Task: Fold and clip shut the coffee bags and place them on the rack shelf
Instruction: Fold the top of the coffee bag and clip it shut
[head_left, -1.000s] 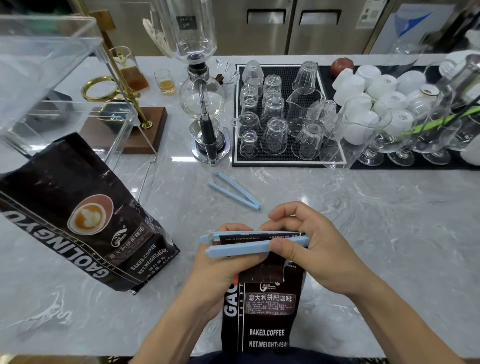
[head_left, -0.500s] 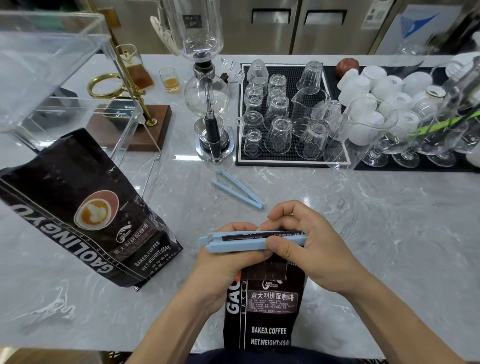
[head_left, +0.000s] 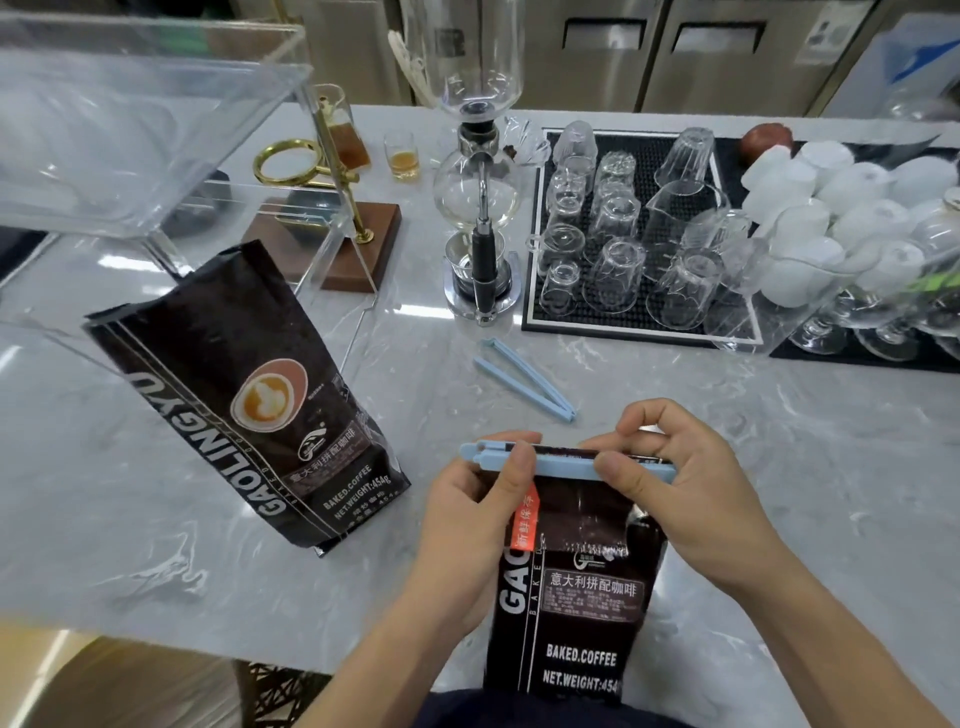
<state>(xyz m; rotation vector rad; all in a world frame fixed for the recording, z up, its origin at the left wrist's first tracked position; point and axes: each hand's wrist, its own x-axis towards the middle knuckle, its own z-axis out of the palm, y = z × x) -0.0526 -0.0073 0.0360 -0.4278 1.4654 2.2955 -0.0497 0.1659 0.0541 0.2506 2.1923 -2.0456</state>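
A black coffee bag (head_left: 576, 597) stands at the counter's near edge, its top folded over. A light blue clip (head_left: 566, 465) lies across that fold. My left hand (head_left: 467, 519) pinches the clip's left part with the thumb on top. My right hand (head_left: 691, 488) grips the clip's right part, thumb pressing on it. A second black coffee bag (head_left: 244, 400) stands to the left with its top unfolded and no clip. A spare blue clip (head_left: 524, 379) lies open on the counter beyond my hands. The clear acrylic rack (head_left: 145, 130) is at the far left.
A glass siphon brewer (head_left: 478, 208) stands at centre back. A black mat (head_left: 639, 332) with several upturned glasses lies right of it, then white cups (head_left: 831, 197) and stemmed glasses. A brass dripper stand on a wooden base (head_left: 332, 249) sits behind the rack.
The clip's two arms have come together on the folded top. Both thumbs now press on the clip. The view has shifted slightly.
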